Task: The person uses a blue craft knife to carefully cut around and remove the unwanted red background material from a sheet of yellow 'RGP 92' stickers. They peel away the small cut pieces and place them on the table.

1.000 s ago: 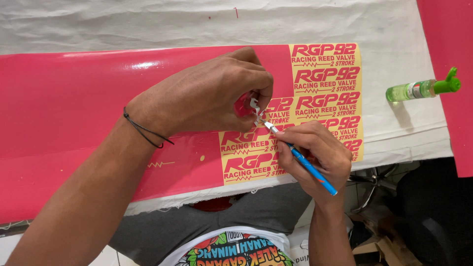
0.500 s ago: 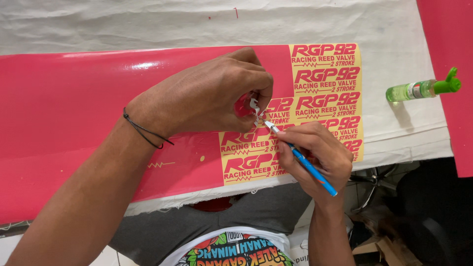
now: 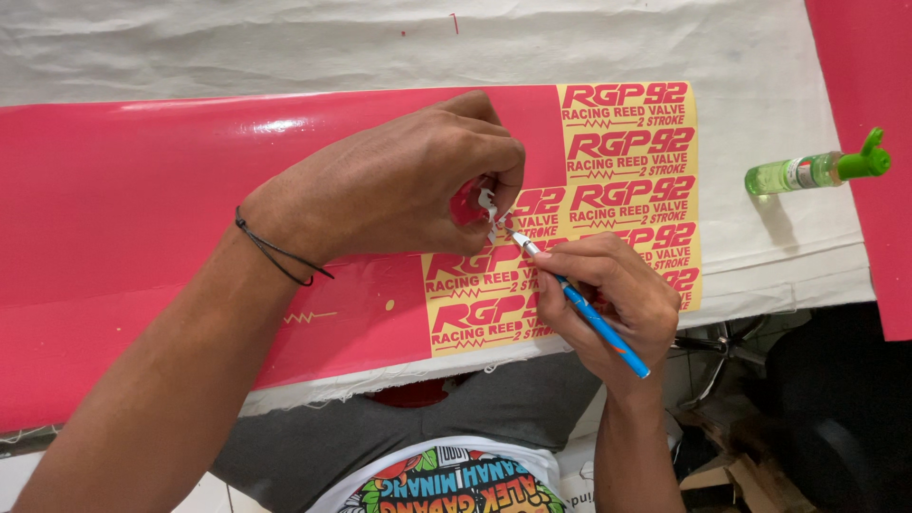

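Fingers point(image 3: 494, 176) of the left hand point(image 3: 389, 190) were curled tight, thumb and forefinger pinching a small scrap of red vinyl point(image 3: 470, 204) with a bit of white backing showing, lifted just off the sheet. Right hand point(image 3: 608, 294) closed in a pen grip around a blue craft knife point(image 3: 579, 309), its silver tip touching the pinched scrap. Both hands worked over a glossy red vinyl sheet point(image 3: 142, 209) lying across the white cloth-covered tabletop point(image 3: 285, 43), reaching its near edge. The weeded part of the sheet, a yellow panel of red lettering point(image 3: 627, 152), sat at the sheet's right end, partly under the hands. A thin black cord bracelet point(image 3: 275, 252) circled the left wrist. A green squeeze bottle point(image 3: 807, 171) lay on its side near the tabletop's right edge, well apart from the hands.
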